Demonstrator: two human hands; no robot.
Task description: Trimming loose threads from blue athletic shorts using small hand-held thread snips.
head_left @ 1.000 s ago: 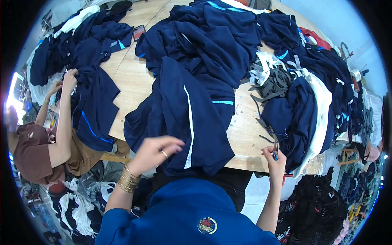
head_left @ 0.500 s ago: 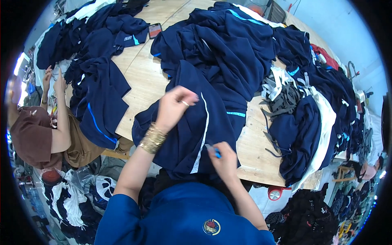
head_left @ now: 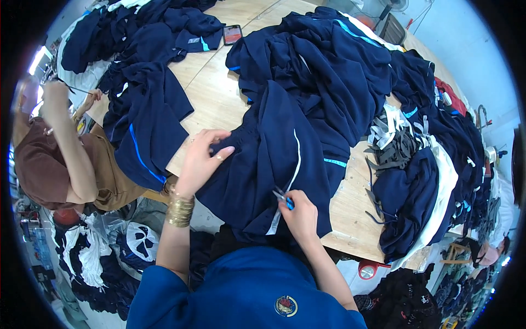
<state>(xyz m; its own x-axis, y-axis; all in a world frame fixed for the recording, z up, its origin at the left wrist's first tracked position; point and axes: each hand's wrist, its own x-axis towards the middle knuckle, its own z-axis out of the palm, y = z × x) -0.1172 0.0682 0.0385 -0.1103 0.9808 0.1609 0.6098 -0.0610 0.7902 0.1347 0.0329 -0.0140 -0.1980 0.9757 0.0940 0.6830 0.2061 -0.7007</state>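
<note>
A navy garment (head_left: 257, 181) with a white stripe lies in front of me, reaching over the table's near edge. My left hand (head_left: 205, 156), with gold bangles at the wrist, is at the garment's left side near a gathered part. Its thumb and fingers are apart, with navy cloth showing between them. Whether they press on the cloth I cannot tell. Closed in my right hand (head_left: 300, 214) are small thread snips (head_left: 282, 197) with a blue handle, their blades pointing up and left over the cloth beside the white stripe.
A large heap of navy garments (head_left: 323, 71) lies beyond. To the right are grey and white strips (head_left: 392, 140) and more navy pieces (head_left: 408, 192). A phone (head_left: 232, 35) rests on the wooden table (head_left: 211, 82). Another person (head_left: 55, 159) works at the left beside navy garments (head_left: 148, 115).
My left hand has moved left and down, off the middle of the garment to its left side, and its fingers have spread. The snips stay in my right hand. The other person's arms have moved.
</note>
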